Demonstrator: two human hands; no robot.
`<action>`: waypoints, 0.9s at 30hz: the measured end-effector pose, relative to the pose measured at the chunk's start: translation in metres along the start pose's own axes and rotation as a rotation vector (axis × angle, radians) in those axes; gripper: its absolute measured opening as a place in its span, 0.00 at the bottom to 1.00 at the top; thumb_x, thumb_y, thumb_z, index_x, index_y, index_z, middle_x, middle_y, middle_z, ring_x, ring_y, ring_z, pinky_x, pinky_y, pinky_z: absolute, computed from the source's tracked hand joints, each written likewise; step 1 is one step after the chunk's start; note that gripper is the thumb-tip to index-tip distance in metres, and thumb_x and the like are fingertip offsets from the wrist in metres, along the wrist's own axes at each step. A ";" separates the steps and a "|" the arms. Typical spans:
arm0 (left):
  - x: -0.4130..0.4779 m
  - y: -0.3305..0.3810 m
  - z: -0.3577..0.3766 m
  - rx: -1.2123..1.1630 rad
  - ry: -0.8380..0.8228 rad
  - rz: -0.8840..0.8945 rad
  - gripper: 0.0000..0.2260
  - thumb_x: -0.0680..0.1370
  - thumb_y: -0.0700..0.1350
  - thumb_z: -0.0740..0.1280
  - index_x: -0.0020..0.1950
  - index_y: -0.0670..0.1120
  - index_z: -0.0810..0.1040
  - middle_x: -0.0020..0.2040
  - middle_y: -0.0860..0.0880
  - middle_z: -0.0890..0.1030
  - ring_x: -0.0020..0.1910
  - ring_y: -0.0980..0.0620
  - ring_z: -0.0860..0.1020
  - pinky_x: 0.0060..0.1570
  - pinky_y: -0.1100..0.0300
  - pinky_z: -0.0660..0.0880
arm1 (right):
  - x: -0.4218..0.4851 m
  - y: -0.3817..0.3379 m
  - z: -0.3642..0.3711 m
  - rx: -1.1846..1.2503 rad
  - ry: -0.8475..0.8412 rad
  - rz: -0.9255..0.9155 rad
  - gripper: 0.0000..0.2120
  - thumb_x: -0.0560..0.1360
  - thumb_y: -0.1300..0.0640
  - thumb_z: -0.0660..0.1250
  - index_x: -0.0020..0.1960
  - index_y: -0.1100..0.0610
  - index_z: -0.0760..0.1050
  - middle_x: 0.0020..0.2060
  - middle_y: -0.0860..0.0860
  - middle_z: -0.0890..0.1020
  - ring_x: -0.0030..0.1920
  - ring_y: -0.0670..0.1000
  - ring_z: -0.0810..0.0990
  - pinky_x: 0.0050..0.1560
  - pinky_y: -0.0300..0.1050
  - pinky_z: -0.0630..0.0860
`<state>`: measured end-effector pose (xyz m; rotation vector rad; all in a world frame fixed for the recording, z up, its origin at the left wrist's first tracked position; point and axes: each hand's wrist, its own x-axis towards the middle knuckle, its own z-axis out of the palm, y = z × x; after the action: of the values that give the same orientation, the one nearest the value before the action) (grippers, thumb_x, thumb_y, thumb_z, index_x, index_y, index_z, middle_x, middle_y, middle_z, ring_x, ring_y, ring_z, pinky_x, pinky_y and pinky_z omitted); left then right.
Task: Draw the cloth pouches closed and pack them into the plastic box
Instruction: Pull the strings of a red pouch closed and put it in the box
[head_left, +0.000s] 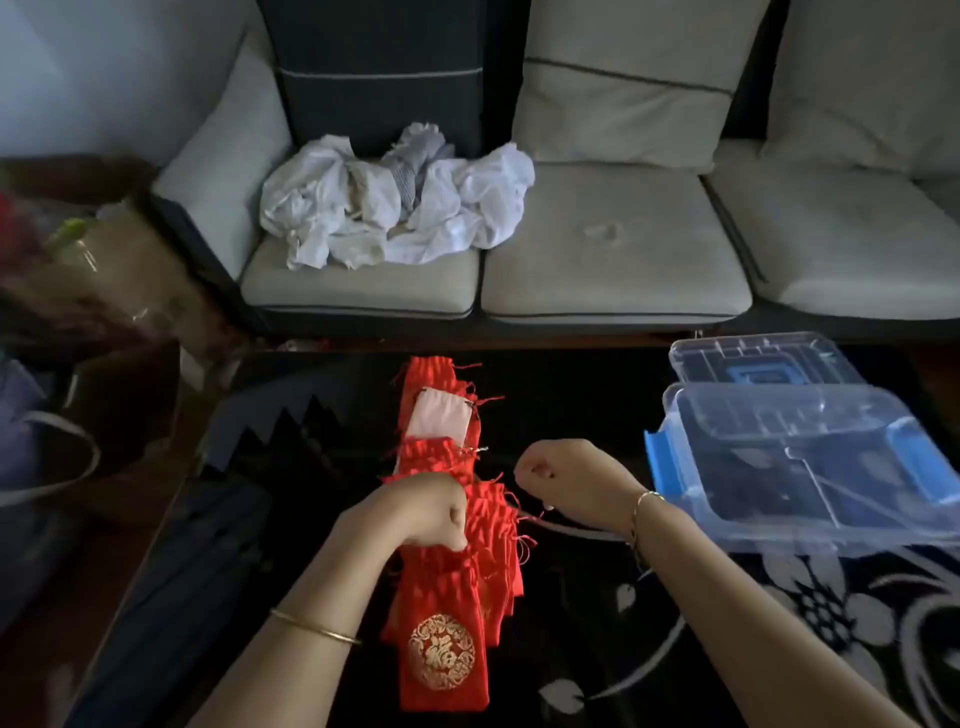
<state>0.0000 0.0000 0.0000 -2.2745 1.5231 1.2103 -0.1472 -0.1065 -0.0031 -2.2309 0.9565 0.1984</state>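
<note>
step: cinching the front red pouch (441, 639) shut
left grip (426, 519): clenching round its neck
right grip (566, 475): pinching the drawstring (527, 514), tugging it sideways
plastic box (810, 467): sitting open just right of that grip
next: guessing it's needing a carry rightward into the box

We see a dim, soft picture: the wall (78, 67) palest at upper left, a faint sheen on the plastic box (737, 519), the left edge blurred, the lines of the sofa (613, 270) bowed.
</note>
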 end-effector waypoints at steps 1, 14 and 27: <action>0.013 -0.005 0.011 0.046 -0.068 0.021 0.05 0.74 0.44 0.69 0.42 0.45 0.83 0.44 0.48 0.83 0.44 0.50 0.81 0.43 0.58 0.76 | 0.009 0.011 0.015 0.002 0.006 -0.011 0.09 0.76 0.51 0.59 0.48 0.51 0.78 0.40 0.47 0.82 0.42 0.50 0.82 0.47 0.50 0.80; 0.029 -0.032 0.102 0.176 0.373 0.087 0.11 0.74 0.47 0.70 0.54 0.47 0.77 0.55 0.50 0.75 0.52 0.51 0.74 0.44 0.61 0.68 | 0.016 0.057 0.121 0.229 0.478 -0.314 0.12 0.77 0.55 0.63 0.60 0.51 0.75 0.43 0.44 0.81 0.44 0.45 0.81 0.48 0.42 0.78; -0.019 0.016 0.127 -0.173 0.590 0.327 0.22 0.72 0.46 0.73 0.64 0.50 0.70 0.55 0.52 0.75 0.54 0.53 0.75 0.55 0.55 0.75 | -0.085 0.066 0.115 0.222 0.362 -0.345 0.07 0.76 0.58 0.65 0.43 0.59 0.81 0.33 0.50 0.82 0.31 0.40 0.78 0.35 0.31 0.72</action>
<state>-0.0849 0.0720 -0.0669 -2.7401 2.1280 0.7806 -0.2397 -0.0148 -0.0915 -2.2175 0.7137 -0.4594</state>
